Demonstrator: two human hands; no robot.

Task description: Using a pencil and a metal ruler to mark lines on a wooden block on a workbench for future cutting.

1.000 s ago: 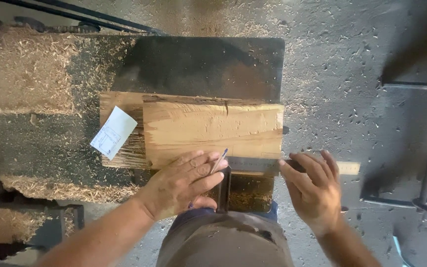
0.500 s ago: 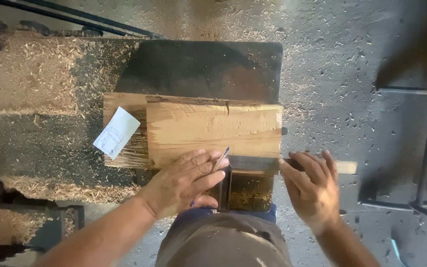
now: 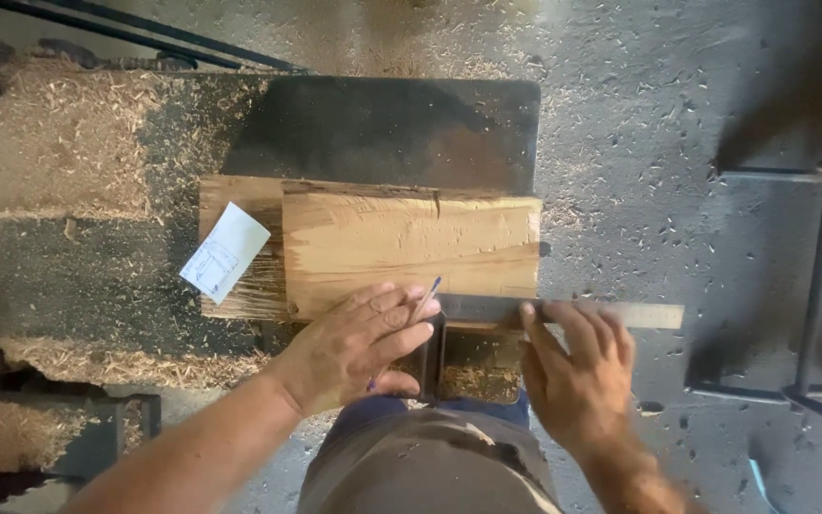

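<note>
The left hand (image 3: 359, 347) lies flat, fingers extended, on the near edge of the wooden board (image 3: 411, 249), with a blue pen (image 3: 422, 303) held between its fingers, tip pointing away from the person. The right hand (image 3: 575, 376) presses its fingertips (image 3: 528, 312) on a metal ruler (image 3: 563, 312), which lies along the board's near edge and projects past the board's end beyond the right hand. The board rests on a second, rougher plank (image 3: 240, 243) atop a dark bench (image 3: 392, 128). A white paper slip (image 3: 224, 252) lies on the plank, beyond and to the left of the left hand. Sawdust (image 3: 59, 143) covers the surface further left.
</note>
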